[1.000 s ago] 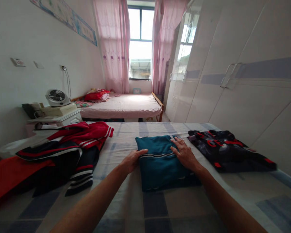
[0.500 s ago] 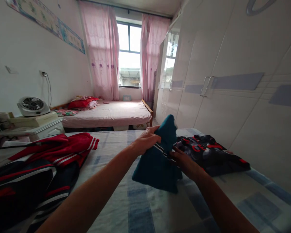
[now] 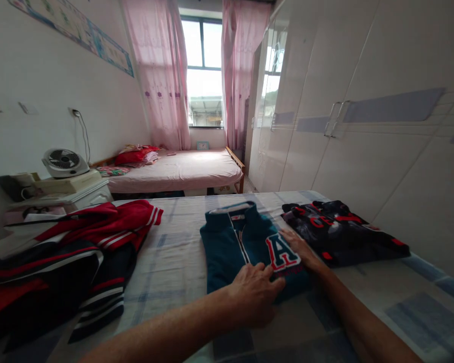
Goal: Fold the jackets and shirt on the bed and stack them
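A folded teal zip-neck sweatshirt (image 3: 221, 252) lies front side up on the bed, its collar toward the far side. It has a white-edged zip and a large letter A patch on the chest. Across its lower front rests my left hand (image 3: 255, 292), fingers slightly bent and apart, gripping nothing. My right hand (image 3: 298, 247) lies along the garment's right edge beside the patch, fingers stretched out. A folded black top with red lettering (image 3: 344, 234) is just to the right of that hand.
Red and navy clothes with white stripes (image 3: 109, 232) lie loosely at the left of the checked bedsheet (image 3: 174, 272). A fan (image 3: 64, 161) stands on a cabinet. Beyond are a pink-covered bed (image 3: 189, 169) and curtained window; a white wardrobe (image 3: 363, 166) lines the right side.
The teal sweatshirt, held up folded between both hands before, now lies flat with its front showing. Both hands have let go of it and rest on it. The view has tilted slightly down.
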Motion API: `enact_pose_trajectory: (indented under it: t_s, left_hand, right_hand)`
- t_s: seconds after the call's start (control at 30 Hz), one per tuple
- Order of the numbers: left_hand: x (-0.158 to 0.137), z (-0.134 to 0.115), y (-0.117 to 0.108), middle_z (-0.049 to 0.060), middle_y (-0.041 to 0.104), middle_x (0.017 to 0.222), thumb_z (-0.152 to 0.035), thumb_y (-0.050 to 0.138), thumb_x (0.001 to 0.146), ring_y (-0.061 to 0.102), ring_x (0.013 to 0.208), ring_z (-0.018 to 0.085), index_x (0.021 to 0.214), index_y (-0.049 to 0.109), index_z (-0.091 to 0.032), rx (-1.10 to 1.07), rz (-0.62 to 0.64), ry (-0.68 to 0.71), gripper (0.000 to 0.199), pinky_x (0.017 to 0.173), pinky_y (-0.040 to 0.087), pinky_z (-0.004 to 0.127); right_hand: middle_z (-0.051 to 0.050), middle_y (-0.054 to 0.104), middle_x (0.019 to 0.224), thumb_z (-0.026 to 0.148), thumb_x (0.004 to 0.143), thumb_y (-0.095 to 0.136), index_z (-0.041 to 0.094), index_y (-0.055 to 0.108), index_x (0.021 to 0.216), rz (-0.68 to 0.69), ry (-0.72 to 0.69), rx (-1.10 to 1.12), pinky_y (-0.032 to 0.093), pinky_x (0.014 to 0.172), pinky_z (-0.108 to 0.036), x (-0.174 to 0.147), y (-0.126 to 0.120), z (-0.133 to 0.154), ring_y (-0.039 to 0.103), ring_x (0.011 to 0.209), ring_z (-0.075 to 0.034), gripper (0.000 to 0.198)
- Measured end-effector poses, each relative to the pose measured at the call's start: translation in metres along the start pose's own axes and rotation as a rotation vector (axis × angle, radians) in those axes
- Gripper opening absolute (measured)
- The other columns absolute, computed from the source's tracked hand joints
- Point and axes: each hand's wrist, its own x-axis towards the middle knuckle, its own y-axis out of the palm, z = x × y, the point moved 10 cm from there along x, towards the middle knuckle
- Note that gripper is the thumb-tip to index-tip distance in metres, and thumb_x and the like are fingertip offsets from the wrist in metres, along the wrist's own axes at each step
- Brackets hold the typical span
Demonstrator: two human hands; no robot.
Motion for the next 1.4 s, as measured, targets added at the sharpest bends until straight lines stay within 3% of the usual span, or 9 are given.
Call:
enact_pose_trajectory:
  t_s: [0.13,0.27,0.4,0.6,0.8,0.97,1.1,1.23,1.4]
  left_hand:
    - [-0.025,0.019,0.004,0.007,0.059,0.122,-0.024,0.050,0.082,0.055,0.110,0.024,0.119,0.055,-0.026,-0.145,-0.091,0.007,0.037,0.086,0.046,0.037]
    - [-0.047,0.078,-0.024,0.007,0.057,0.128,-0.022,0.043,0.087,0.049,0.120,0.025,0.116,0.060,-0.024,-0.148,-0.337,-0.240,0.033,0.100,0.039,0.042]
    - [-0.062,0.110,-0.018,0.008,0.045,0.140,-0.033,0.048,0.086,0.032,0.134,0.029,0.124,0.056,-0.024,-0.102,-0.438,-0.373,0.040,0.109,0.029,0.048]
    - [-0.052,0.105,0.030,0.008,0.037,0.146,-0.043,0.043,0.089,0.024,0.138,0.027,0.133,0.046,-0.027,-0.134,-0.268,-0.330,0.048,0.111,0.019,0.052]
    - [-0.052,0.105,0.029,0.007,0.037,0.146,-0.042,0.045,0.088,0.023,0.138,0.026,0.133,0.047,-0.028,-0.162,-0.296,-0.338,0.047,0.112,0.017,0.052]
    - [-0.055,0.107,0.029,0.005,0.036,0.147,-0.040,0.046,0.088,0.023,0.138,0.025,0.133,0.046,-0.029,-0.197,-0.309,-0.349,0.047,0.112,0.017,0.051]
    - [-0.055,0.109,0.028,0.005,0.036,0.147,-0.040,0.047,0.087,0.024,0.138,0.025,0.132,0.047,-0.030,-0.232,-0.328,-0.352,0.047,0.112,0.017,0.052]
    - [-0.054,0.110,0.030,0.004,0.035,0.147,-0.040,0.048,0.086,0.023,0.139,0.025,0.133,0.047,-0.031,-0.248,-0.327,-0.353,0.047,0.113,0.015,0.052]
    - [-0.054,0.110,0.029,0.004,0.035,0.147,-0.039,0.047,0.087,0.022,0.139,0.025,0.133,0.046,-0.031,-0.242,-0.310,-0.367,0.047,0.113,0.016,0.051]
  right_hand:
    - [-0.018,0.058,0.123,0.022,0.080,0.040,0.008,0.060,0.118,0.019,0.156,-0.016,0.039,0.100,-0.044,-0.001,-0.026,-0.016,0.054,0.114,-0.027,0.045]
    - [-0.009,0.056,0.129,0.032,0.087,0.040,0.016,0.056,0.124,0.004,0.023,0.114,0.037,0.102,-0.037,0.011,-0.047,0.052,0.051,0.119,-0.022,0.043]
    - [-0.007,0.050,0.135,0.034,0.090,0.037,0.018,0.051,0.129,-0.042,-0.182,0.126,0.031,0.107,-0.036,0.016,-0.032,0.108,0.042,0.127,-0.020,0.044]
    - [-0.012,0.056,0.128,0.029,0.092,0.033,0.012,0.057,0.122,0.173,-0.164,-0.095,0.036,0.103,-0.035,0.020,0.037,0.090,0.048,0.121,-0.021,0.042]
    - [-0.009,0.060,0.124,0.023,0.087,0.040,0.021,0.052,0.128,0.107,-0.067,-0.266,0.043,0.091,-0.033,0.056,0.023,0.097,0.057,0.109,-0.023,0.043]
    - [-0.010,0.069,0.100,0.013,0.073,0.048,0.023,0.056,0.120,0.222,-0.039,-0.333,0.046,0.074,-0.034,0.077,0.037,0.101,0.064,0.090,-0.025,0.048]
    - [-0.003,0.068,0.078,0.019,0.075,0.046,0.019,0.060,0.100,0.222,-0.049,-0.049,0.046,0.066,-0.028,0.079,0.038,0.089,0.062,0.072,-0.018,0.029]
    - [0.000,0.066,0.079,0.025,0.076,0.046,0.019,0.059,0.094,0.147,-0.011,0.394,0.049,0.071,-0.030,0.072,0.039,0.072,0.061,0.075,-0.017,0.023]
    - [-0.005,0.065,0.093,0.027,0.080,0.049,0.019,0.054,0.111,-0.200,0.017,0.361,0.047,0.079,-0.032,0.063,0.019,0.067,0.062,0.081,-0.017,0.033]
